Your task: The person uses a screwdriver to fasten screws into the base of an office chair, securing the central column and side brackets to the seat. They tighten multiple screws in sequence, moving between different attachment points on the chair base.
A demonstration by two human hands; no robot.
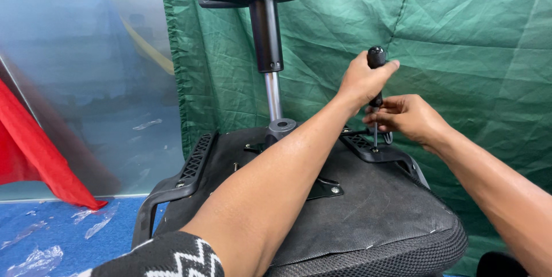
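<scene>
Left hand [362, 78] grips the upright screwdriver [376, 96] handle; right hand [405, 117] pinches its shaft just below.

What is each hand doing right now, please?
Left hand: closed around the black handle of the screwdriver.
Right hand: fingers pinched on the screwdriver's metal shaft, just above the armrest bracket.

Left hand [363, 79] gripping screwdriver [376, 81], right hand [407, 117] steadying shaft, upturned chair seat [374, 202]
</scene>
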